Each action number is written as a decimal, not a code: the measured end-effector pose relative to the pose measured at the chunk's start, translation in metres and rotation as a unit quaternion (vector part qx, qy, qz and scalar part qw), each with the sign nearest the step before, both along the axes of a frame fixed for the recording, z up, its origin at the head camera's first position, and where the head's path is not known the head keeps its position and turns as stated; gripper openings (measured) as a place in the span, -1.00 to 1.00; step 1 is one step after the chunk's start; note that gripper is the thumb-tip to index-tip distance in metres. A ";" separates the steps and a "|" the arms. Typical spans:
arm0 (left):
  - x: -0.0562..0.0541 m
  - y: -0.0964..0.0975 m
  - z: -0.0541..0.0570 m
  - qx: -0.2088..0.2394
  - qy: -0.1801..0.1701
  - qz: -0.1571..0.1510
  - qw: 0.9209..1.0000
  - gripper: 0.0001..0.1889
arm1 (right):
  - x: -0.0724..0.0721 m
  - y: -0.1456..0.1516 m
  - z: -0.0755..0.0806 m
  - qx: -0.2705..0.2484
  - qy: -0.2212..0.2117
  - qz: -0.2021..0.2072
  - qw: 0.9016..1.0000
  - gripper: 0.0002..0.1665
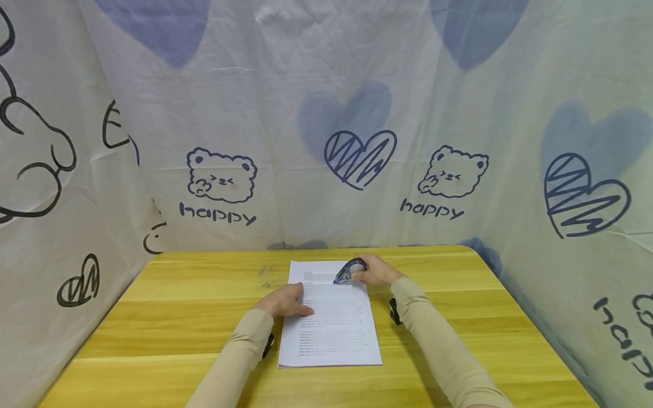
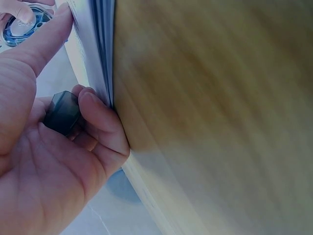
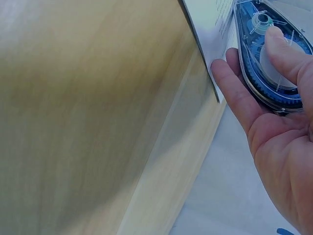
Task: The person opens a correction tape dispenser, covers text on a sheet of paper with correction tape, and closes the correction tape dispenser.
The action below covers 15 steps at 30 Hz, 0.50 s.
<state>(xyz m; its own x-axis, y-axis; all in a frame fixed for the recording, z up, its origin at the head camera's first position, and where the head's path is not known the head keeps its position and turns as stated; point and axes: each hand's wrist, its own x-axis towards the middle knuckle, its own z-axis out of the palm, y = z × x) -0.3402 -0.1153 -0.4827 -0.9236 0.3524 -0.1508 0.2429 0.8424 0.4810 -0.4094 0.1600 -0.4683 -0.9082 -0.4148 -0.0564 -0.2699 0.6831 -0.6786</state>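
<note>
A stack of printed paper sheets [image 1: 331, 317] lies on the wooden table. My right hand [image 1: 376, 270] grips a correction tape [image 3: 274, 63] with a clear blue casing, the thumb over its side and fingers behind. In the head view the tape's narrow tip points left, right at a line near the top of the page. My left hand [image 1: 285, 300] rests at the sheets' left edge, its thumb extended over the print. In the left wrist view its curled fingers hold a small dark piece [image 2: 62, 112], shaped like a cap, against the palm.
The wooden table [image 1: 168, 317] extends to both sides of the paper. Behind it and at the sides hangs a white cloth [image 1: 291, 198] printed with hearts and bears. A faint pattern of marks [image 1: 265, 271] shows on the table left of the sheets.
</note>
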 end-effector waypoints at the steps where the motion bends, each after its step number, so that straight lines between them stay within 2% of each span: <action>1: 0.000 0.000 0.000 0.001 -0.002 0.001 1.000 -0.22 | 0.000 0.001 0.000 0.001 -0.001 0.000 1.000 -0.24; 15: 0.002 0.001 0.003 -0.002 -0.005 0.002 1.000 -0.19 | 0.001 0.002 0.002 0.003 -0.002 -0.006 1.000 -0.29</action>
<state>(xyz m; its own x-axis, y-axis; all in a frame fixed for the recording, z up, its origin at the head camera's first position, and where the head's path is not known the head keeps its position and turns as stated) -0.3385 -0.1141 -0.4800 -0.9234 0.3478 -0.1625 0.2341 0.8457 0.4796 -0.4081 0.1617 -0.4666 -0.9131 -0.4028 -0.0634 -0.2578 0.6906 -0.6757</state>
